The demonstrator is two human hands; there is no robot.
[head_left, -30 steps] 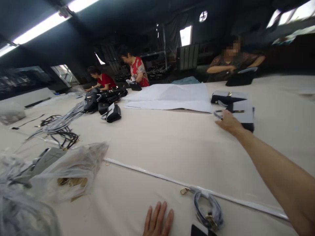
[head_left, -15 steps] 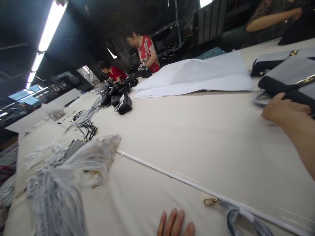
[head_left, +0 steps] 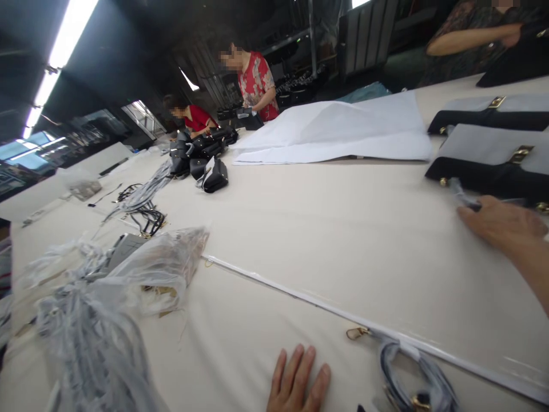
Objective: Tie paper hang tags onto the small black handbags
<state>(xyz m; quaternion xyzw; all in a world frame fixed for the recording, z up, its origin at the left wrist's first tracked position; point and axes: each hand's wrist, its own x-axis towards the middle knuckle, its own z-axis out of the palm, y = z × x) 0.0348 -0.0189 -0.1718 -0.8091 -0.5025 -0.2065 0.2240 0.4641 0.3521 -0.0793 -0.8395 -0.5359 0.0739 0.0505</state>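
Note:
My left hand point(head_left: 297, 382) lies flat on the cream table cover point(head_left: 309, 229) at the bottom edge, fingers stretched out and holding nothing. My right hand point(head_left: 501, 222) reaches far out to the right and rests at a grey-and-black handbag point(head_left: 493, 157) with gold fittings; its fingers close on a wrapped strap point(head_left: 465, 198) at the bag's near edge. A second handbag of the same kind point(head_left: 489, 111) lies just behind the first. A wrapped strap with a gold clip point(head_left: 412, 372) lies near my left hand.
Clear plastic bags of straps and hardware point(head_left: 115, 286) pile up at the left. A white sheet point(head_left: 343, 131) and several black bags point(head_left: 201, 157) lie farther back. Two people in red point(head_left: 255, 83) work at the far side; another person's arm point(head_left: 467, 40) rests at the top right.
The view has shifted slightly. My right hand has slid from the bag's side down to the strap at its near edge. My left hand stays flat on the table.

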